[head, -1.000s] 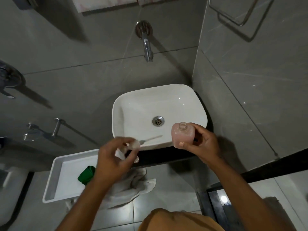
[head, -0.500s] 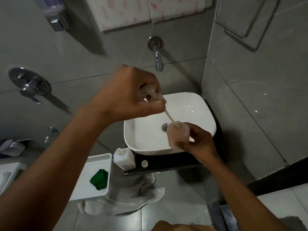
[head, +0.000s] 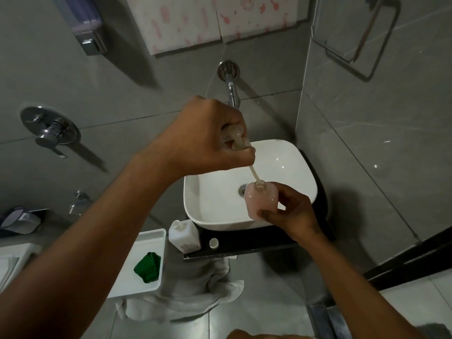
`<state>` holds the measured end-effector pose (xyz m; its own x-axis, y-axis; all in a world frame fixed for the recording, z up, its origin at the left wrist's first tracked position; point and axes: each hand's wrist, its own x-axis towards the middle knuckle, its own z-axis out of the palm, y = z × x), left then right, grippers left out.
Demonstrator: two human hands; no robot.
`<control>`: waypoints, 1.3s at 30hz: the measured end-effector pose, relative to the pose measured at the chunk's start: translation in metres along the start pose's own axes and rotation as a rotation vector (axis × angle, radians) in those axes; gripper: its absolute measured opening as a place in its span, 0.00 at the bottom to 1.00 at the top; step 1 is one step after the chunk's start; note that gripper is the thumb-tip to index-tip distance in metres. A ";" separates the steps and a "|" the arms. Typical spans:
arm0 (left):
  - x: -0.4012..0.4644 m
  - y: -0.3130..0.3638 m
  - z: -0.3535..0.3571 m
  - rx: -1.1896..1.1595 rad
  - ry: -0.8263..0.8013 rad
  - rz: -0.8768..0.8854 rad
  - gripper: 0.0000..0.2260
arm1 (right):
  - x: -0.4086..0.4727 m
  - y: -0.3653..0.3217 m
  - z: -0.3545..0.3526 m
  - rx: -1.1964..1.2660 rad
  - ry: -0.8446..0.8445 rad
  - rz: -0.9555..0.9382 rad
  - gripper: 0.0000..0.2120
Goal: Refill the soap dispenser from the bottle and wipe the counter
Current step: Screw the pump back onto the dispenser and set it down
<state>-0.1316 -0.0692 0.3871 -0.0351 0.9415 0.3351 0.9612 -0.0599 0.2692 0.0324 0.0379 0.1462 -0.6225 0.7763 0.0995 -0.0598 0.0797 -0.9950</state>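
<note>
The left hand (head: pixel 210 135) has a tight grip on the pump (head: pixel 236 138); its tube touches the mouth of the soap dispenser (head: pixel 260 200), which the right hand (head: pixel 291 214) grips.

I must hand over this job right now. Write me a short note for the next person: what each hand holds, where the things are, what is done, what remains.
Left hand: holds the pump head, its tube reaching the dispenser's neck.
Right hand: holds the pink dispenser above the sink.
Refill bottle stands uncapped on the black counter, left of the sink; its cap lies beside it. Green cloth lies in the white tray.
Done: dispenser appears filled.
Left: seat the pump, cap the bottle, wipe the counter.
</note>
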 end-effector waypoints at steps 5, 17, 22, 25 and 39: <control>0.007 0.000 0.019 0.069 -0.097 -0.044 0.11 | -0.002 -0.006 0.004 -0.004 -0.006 -0.018 0.31; -0.017 -0.031 0.086 -0.302 -0.116 -0.257 0.12 | -0.006 -0.018 0.011 -0.059 0.000 -0.054 0.26; -0.034 -0.032 0.108 -0.559 0.035 -0.369 0.18 | -0.005 -0.020 0.011 -0.083 -0.006 -0.044 0.26; -0.039 -0.030 0.117 -0.640 0.135 -0.397 0.20 | -0.003 -0.022 0.012 -0.067 -0.007 -0.040 0.27; -0.040 -0.029 0.131 -0.807 0.222 -0.487 0.12 | 0.000 -0.024 0.017 -0.072 -0.013 -0.033 0.27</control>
<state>-0.1225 -0.0615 0.2477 -0.5105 0.8443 0.1631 0.3534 0.0331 0.9349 0.0202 0.0257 0.1697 -0.6312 0.7645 0.1313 -0.0245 0.1495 -0.9885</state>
